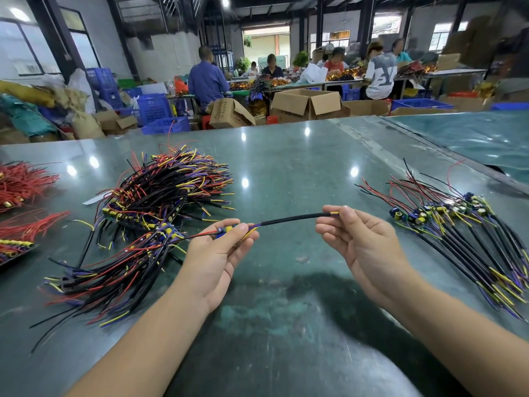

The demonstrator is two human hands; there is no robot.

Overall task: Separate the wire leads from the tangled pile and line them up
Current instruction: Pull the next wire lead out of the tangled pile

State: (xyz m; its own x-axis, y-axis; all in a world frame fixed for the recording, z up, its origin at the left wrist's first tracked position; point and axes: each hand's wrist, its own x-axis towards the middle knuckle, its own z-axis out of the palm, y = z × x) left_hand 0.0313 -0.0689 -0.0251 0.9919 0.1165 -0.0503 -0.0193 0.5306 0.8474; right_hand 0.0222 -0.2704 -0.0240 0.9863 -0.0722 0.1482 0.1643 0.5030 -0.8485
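From the head camera, the left hand (221,247) pinches one wire lead (286,219) at its small board end, and the right hand (357,239) pinches the yellow tip, holding it stretched above the table (286,156). Its red tail still runs toward the tangled pile (148,213) at nine o'clock; a hard pull could snag and drag others along. The lined-up leads (458,239) fan out at three o'clock. The green tabletop is glossy, and workers (206,78) sit among cartons at twelve o'clock.

Between the fingers (335,211) runs a black-sleeved lead (292,219) with yellow and purple ends; the bench (286,167) below them is glossy dark green.
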